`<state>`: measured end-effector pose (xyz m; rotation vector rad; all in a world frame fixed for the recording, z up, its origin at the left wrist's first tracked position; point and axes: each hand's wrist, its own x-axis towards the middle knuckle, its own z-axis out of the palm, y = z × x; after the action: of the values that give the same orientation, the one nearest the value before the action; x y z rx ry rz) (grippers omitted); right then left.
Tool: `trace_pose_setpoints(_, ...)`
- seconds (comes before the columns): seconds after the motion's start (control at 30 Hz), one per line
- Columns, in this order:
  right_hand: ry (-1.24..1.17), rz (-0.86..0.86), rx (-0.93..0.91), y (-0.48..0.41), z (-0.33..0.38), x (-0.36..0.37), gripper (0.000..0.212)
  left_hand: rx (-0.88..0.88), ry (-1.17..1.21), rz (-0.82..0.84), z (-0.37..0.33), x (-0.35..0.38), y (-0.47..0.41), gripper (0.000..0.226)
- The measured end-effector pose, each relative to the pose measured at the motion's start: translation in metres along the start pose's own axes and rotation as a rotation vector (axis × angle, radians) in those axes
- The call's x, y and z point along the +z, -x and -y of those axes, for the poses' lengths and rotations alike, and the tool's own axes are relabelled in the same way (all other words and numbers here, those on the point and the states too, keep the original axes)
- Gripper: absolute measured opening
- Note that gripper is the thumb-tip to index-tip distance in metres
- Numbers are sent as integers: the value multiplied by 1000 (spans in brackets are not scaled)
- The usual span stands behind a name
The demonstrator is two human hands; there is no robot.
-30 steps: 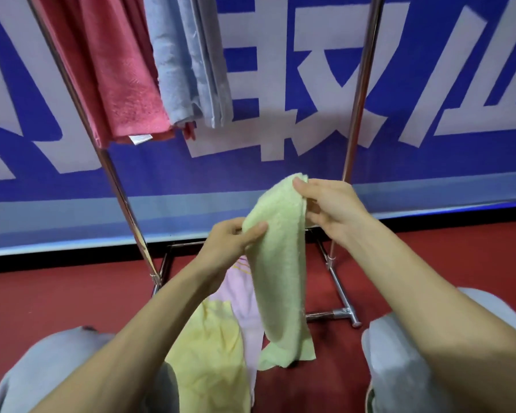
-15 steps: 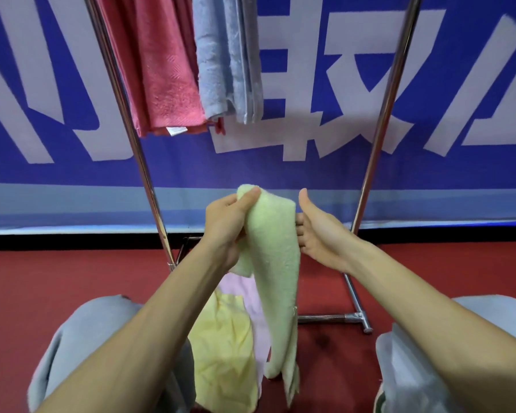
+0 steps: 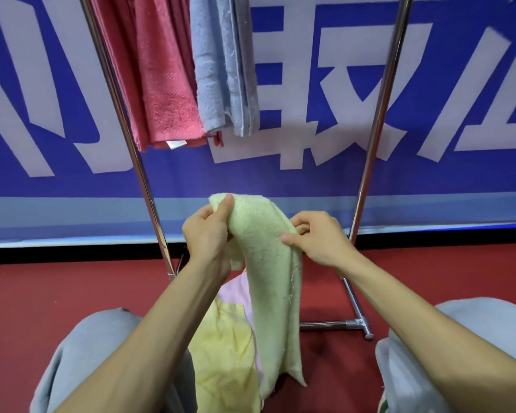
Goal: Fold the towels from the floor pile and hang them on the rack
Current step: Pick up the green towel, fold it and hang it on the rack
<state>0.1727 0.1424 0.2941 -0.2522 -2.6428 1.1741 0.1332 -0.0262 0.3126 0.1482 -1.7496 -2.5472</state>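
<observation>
A pale green towel (image 3: pixel 273 281) hangs lengthwise from both hands in front of the rack. My left hand (image 3: pixel 207 236) pinches its top left corner with thumb on top. My right hand (image 3: pixel 319 238) grips its right edge a little lower. The towel's tail reaches down near the red floor. Below it lies the floor pile: a yellow towel (image 3: pixel 224 350) and a pink one (image 3: pixel 234 292) partly hidden behind it. On the metal rack (image 3: pixel 374 138) hang a red towel (image 3: pixel 158 73) and a light blue towel (image 3: pixel 221 64).
The rack's left pole (image 3: pixel 125 129) and foot bar (image 3: pixel 331 324) stand on the red floor (image 3: pixel 42 293). A blue banner with white characters (image 3: pixel 310 84) covers the wall behind. My grey-trousered knees (image 3: pixel 81 353) flank the pile.
My right hand has closed on the towel's right edge after being open beside it. My left hand moved up to the top corner. The view has tilted slightly upward.
</observation>
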Motion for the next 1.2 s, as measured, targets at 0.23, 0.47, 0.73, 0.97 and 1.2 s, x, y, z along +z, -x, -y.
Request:
trace_pose_setpoints(0.23,-393,13,-74,2,8,-4,11,-40,144,252,-4,8,11,10)
trace_pose_setpoints(0.47,-785,44,-37,1,15,-24,14,-233,-163,534,13,10,8,40)
trace_pose_setpoints(0.73,-546,37,35,4,2,-17,17,-37,-177,282,21,12,10,12)
trace_pose_setpoints(0.97,-119,-78,-57,6,4,-5,27,74,-254,83,25,10,7,27)
trace_pose_setpoints(1.2,-603,-22,84,9,18,-8,15,-50,-212,217,24,6,5,48)
